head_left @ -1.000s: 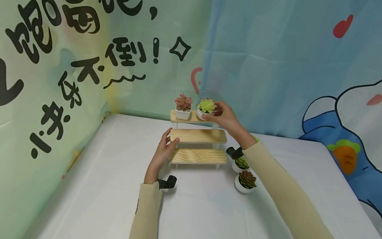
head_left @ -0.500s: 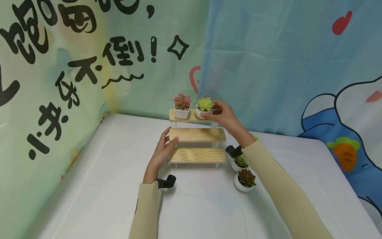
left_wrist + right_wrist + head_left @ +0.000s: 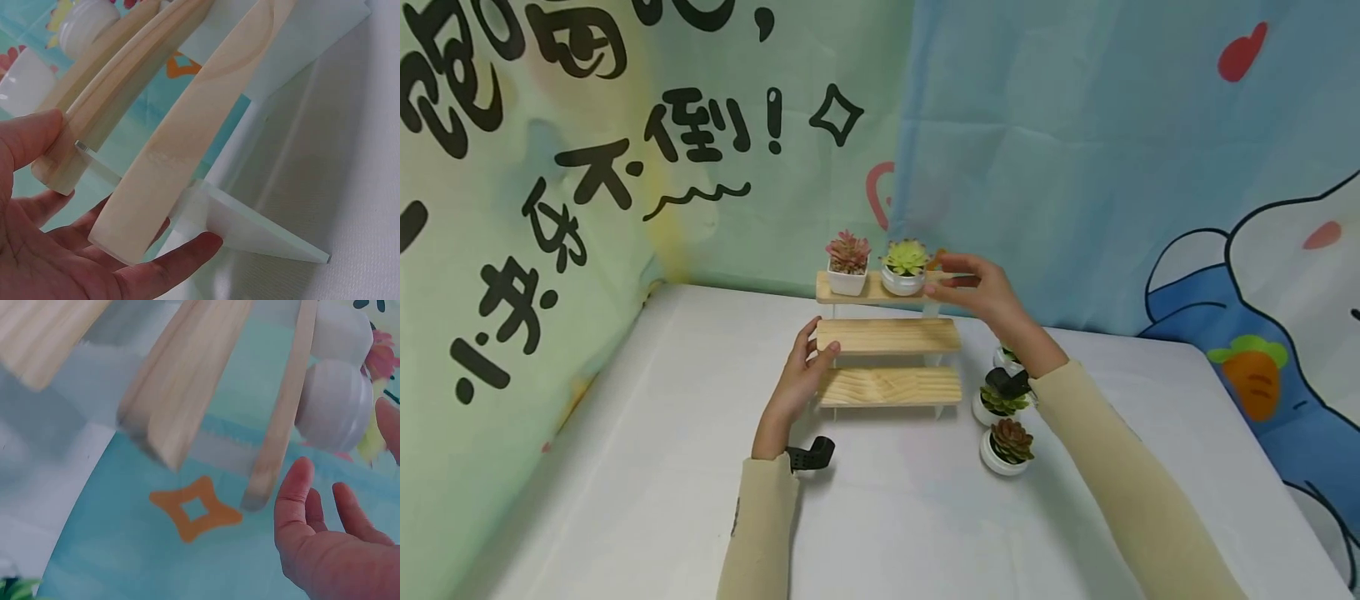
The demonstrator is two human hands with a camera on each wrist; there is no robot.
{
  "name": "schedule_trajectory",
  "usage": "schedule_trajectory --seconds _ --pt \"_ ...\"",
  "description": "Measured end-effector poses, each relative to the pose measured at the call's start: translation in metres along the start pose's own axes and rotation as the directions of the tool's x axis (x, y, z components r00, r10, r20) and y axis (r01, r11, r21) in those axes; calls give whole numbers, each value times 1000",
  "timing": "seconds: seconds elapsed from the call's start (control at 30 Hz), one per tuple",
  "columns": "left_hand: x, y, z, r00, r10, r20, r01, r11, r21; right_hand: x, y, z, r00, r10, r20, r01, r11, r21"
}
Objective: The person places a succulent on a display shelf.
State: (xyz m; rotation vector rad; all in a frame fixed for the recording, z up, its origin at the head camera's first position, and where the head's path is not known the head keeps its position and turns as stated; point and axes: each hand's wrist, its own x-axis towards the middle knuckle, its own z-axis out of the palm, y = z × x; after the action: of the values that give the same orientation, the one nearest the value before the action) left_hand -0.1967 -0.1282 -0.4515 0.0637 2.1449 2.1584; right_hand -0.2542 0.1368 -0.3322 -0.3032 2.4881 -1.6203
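A three-tier wooden display stand [image 3: 889,337] with clear supports stands on the white table. My left hand [image 3: 796,379] grips the left end of its middle board, thumb on top and fingers reaching below, as the left wrist view [image 3: 56,231] shows. On the top board sit a pink succulent in a square white pot [image 3: 847,265] and a yellow-green succulent in a round white pot [image 3: 903,268]. Just right of the round pot is my right hand [image 3: 981,292], its fingers relaxed and apart from the pot. A gap between fingertips and pot shows in the right wrist view [image 3: 331,537].
To the right of the stand, a brown succulent [image 3: 1008,448], a green succulent [image 3: 997,404] and another potted plant [image 3: 1007,358] stand on the table, partly behind the right wrist. Printed cloth backdrops [image 3: 1060,150] rise behind and along the left.
My right hand has let go of the yellow-green succulent's pot and drawn slightly right. The left hand keeps its grip on the middle board. The head view has shifted a little.
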Motion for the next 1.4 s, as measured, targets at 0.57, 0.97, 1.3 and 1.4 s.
schedule_trajectory --seconds 0.57,0.97,1.3,1.4 --pt "-4 0 1 1000 5 -13 -5 1000 3 -27 25 -42 996 38 -77 -45 995 -85" --pt "-6 2 2 1000 31 -1 -31 1000 3 -47 50 -59 986 108 -125 -117 991 -71" --pt "-5 1 1 1000 25 7 -25 1000 7 -60 81 -66 968 195 -155 -212 973 -96" --pt "-5 1 1 1000 23 3 -23 1000 12 -62 90 -66 967 196 -163 -211 974 -83"
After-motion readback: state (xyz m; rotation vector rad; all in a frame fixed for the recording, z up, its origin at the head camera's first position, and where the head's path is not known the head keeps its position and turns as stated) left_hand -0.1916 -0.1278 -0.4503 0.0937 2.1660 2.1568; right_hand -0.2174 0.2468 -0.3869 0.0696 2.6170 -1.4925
